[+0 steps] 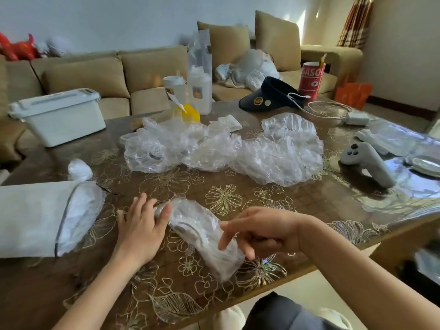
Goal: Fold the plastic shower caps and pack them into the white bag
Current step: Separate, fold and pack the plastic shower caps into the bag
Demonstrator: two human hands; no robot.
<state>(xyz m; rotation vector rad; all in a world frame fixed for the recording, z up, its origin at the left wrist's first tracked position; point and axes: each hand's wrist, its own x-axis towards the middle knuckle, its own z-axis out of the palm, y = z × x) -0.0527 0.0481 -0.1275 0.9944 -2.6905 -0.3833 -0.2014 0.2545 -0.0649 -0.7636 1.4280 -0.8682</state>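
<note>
Fingers (164,214) of the left hand (140,227) lie straight and slightly spread, pressing flat on the far end of a folded shower cap (197,232). The cap is gathered into a narrow, curved band on the table (309,210). Its long axis runs from those fingers diagonally toward the near edge, ending under the right hand (264,231). That hand's fingers are half curled and blurred. They touch the band's near end, but I cannot tell whether they pinch it.

The white bag (31,217) lies just to the left of the left fingers, with its mouth turned toward them and caps already showing inside. The left hand is therefore clearly the nearer one for packing. The band probably needs one more fold end to end first. Beyond both hands' fingertips lies the pile of unfolded caps (262,151), well apart.
</note>
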